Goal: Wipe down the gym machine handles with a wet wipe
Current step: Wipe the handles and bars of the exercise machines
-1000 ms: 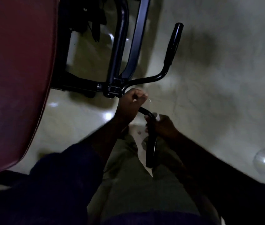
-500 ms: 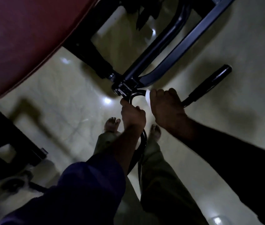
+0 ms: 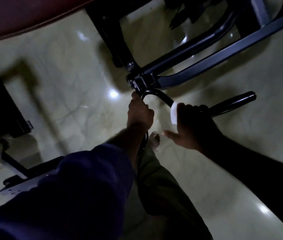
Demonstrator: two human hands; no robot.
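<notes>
Black steel: curved handle bar (image 3: 161,97) of the gym machine, bending out of the pivot clamp (image 3: 138,82) toward me.
Change: half a second back my right hand sat close to the clamp; now it is further out along the bend, nearer the right handgrip (image 3: 236,103). View has also swung; a second ago I was low on the near leg of the bar.
Meaning: my read is the wipe stroke is running outward, clamp side done, foam end not yet reached.
Right hand (image 3: 192,126): grip closed over the bar with the wet wipe (image 3: 173,113) pressed under the fingers, thumb splayed free below.
Wet wipe: white, folded, one edge sticking out on the clamp side of my fingers, touching the bar.
Left hand (image 3: 140,114): grip closed around the near leg of the bar just below the clamp, steadying it.
Containers: none in view, no wipe pack or bin that I can make out.
Floor (image 3: 68,84): pale glossy tile, my bare foot (image 3: 154,138) under the hands.
Red pad (image 3: 24,16): top left, well apart from the bar.
Light: dim, right hand in shadow, finger detail poor.
Next: probably slide on over the right handgrip.
</notes>
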